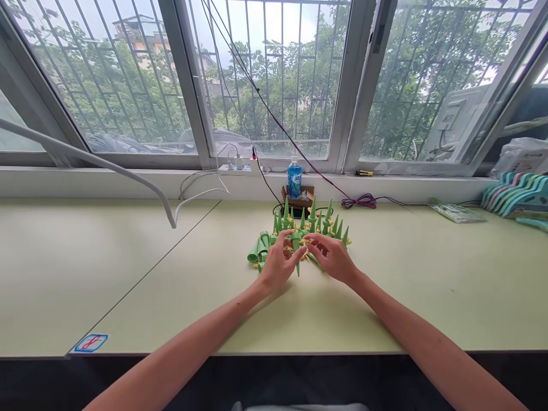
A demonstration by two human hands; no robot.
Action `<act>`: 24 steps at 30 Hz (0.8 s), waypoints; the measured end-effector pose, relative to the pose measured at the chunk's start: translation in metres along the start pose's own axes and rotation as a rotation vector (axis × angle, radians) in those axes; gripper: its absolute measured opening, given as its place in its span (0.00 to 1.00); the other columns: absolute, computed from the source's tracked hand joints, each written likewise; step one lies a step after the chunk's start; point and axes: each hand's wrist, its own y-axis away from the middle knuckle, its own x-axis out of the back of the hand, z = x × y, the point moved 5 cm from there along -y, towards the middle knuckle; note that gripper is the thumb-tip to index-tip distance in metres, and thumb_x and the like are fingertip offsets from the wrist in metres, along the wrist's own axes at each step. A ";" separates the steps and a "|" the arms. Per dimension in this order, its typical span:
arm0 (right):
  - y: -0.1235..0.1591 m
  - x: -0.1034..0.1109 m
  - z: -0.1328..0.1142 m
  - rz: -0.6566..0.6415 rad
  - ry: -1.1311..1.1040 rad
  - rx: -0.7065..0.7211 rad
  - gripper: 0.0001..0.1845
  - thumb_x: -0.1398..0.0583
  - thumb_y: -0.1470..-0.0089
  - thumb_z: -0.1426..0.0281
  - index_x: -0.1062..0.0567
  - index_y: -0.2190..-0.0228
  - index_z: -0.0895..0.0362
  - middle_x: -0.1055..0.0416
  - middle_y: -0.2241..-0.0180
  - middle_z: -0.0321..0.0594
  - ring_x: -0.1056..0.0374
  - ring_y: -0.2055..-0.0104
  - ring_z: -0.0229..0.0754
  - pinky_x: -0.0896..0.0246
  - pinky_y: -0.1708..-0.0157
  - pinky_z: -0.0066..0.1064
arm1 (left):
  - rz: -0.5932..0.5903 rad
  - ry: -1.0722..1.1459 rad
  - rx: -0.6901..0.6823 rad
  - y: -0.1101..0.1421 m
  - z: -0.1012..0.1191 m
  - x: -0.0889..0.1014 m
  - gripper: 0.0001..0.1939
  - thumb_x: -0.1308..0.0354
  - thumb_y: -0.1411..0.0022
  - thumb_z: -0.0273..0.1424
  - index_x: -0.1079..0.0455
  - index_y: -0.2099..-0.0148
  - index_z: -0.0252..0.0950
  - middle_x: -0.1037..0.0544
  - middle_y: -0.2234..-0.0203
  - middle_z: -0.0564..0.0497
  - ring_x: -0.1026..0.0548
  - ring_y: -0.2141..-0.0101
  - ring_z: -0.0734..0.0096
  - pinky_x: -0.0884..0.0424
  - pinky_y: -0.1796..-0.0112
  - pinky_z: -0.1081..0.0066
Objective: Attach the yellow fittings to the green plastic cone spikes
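"Where's the light from?"
"Daylight through the windows (274, 123), beyond the bench's (428, 285) far edge; the sky (278, 23) burns nearly white."
"Shadows?"
"Soft, towards the near edge."
"Distortion?"
"Window frames (182, 68) slant steeply towards the picture's sides."

We are seeing a table (428, 297) holding green cones (253, 253), a box (310, 193), coiled wires (362, 201), a packet (458, 212), hangers (509, 195) and a sticker (91, 343).

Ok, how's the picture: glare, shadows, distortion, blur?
Head view: sky nearly white; pale sheen on the table; soft shadows near the forearms; window frames slant, likely lens stretch; yellow pieces too small for judging focus.
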 end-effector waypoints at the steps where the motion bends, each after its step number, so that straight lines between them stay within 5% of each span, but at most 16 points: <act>1: 0.000 0.000 0.000 0.007 -0.003 0.005 0.13 0.44 0.40 0.66 0.26 0.57 0.57 0.26 0.69 0.41 0.34 0.75 0.36 0.43 0.77 0.26 | 0.000 0.001 0.001 0.000 0.000 0.000 0.26 0.45 0.39 0.46 0.44 0.44 0.39 0.34 0.70 0.55 0.36 0.82 0.82 0.42 0.81 0.78; 13: -0.001 -0.001 0.004 -0.014 0.033 0.020 0.10 0.42 0.42 0.64 0.24 0.67 0.57 0.27 0.75 0.38 0.36 0.76 0.36 0.43 0.75 0.27 | -0.004 -0.074 -0.035 0.001 0.002 0.000 0.24 0.45 0.39 0.46 0.42 0.46 0.39 0.36 0.71 0.56 0.39 0.83 0.83 0.43 0.81 0.78; 24: 0.000 -0.006 0.007 -0.066 0.060 0.010 0.17 0.43 0.40 0.60 0.26 0.74 0.58 0.32 0.79 0.35 0.44 0.78 0.34 0.48 0.76 0.26 | 0.000 -0.113 -0.053 0.001 0.005 0.002 0.23 0.46 0.39 0.46 0.39 0.48 0.38 0.36 0.73 0.56 0.41 0.83 0.82 0.43 0.81 0.78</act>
